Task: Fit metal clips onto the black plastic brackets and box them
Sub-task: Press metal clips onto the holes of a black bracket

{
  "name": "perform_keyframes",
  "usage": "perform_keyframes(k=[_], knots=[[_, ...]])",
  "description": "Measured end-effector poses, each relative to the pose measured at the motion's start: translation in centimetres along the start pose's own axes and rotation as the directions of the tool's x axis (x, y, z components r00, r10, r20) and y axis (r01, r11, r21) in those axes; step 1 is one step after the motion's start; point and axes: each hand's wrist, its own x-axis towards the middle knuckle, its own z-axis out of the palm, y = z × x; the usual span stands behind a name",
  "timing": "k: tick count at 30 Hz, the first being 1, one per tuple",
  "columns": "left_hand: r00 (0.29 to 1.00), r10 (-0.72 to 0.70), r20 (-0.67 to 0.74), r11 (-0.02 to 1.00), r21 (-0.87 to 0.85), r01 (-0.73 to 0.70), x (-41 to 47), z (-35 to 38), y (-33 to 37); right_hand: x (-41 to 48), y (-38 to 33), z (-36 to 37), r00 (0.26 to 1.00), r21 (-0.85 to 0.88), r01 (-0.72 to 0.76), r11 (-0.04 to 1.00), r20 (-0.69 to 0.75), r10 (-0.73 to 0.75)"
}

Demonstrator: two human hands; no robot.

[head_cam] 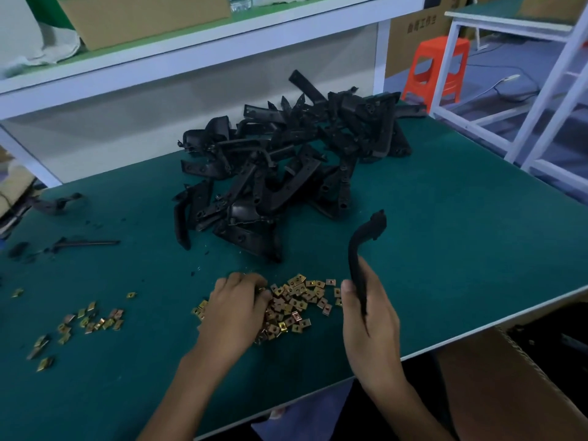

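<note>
The right hand (369,316) is clamped around the lower leg of one black bracket (366,237), which stands up at 3 o'clock of the metal clips (299,297). The left hand (235,307) lies with curled fingers in these clips on the bench (445,218); whether it pinches one, I cannot tell. The bracket looks stiff and light, so its straight leg seems a good hold. The clips look small and slippery, best pinched by the edges. The heap of brackets (286,160) lies at 12 o'clock.
</note>
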Motion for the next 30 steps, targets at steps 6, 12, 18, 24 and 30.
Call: perform_keyframes(k=[6, 12, 18, 24, 30], knots=[[0.999, -0.051, 0.016, 0.991, -0.124, 0.053, 0.7, -0.7, 0.4, -0.2, 0.5, 0.3, 0.997, -0.059, 0.075, 0.995, 0.038, -0.073], [0.997, -0.067, 0.034, 0.996, -0.064, 0.069, 0.9, -0.6, -0.6, -0.2, 1.0, 0.5, 0.984, -0.225, 0.141, 0.964, 0.137, -0.112], [0.994, -0.093, 0.064, 0.974, -0.199, 0.104, 1.5, -0.8, -0.7, -0.3, 0.8, 0.8, 0.977, -0.3, 0.192, 0.934, 0.144, -0.155], [0.979, -0.19, -0.079, 0.806, -0.582, 0.11, 0.5, -2.9, -1.0, -0.3, 0.3, 1.1, 0.95, -0.445, 0.285, 0.849, 0.251, -0.187], [0.981, -0.194, -0.03, 0.469, -0.881, 0.066, -2.0, -6.4, -0.8, -0.4, 0.8, 1.7, 0.91, -0.57, 0.41, 0.712, 0.308, -0.278]])
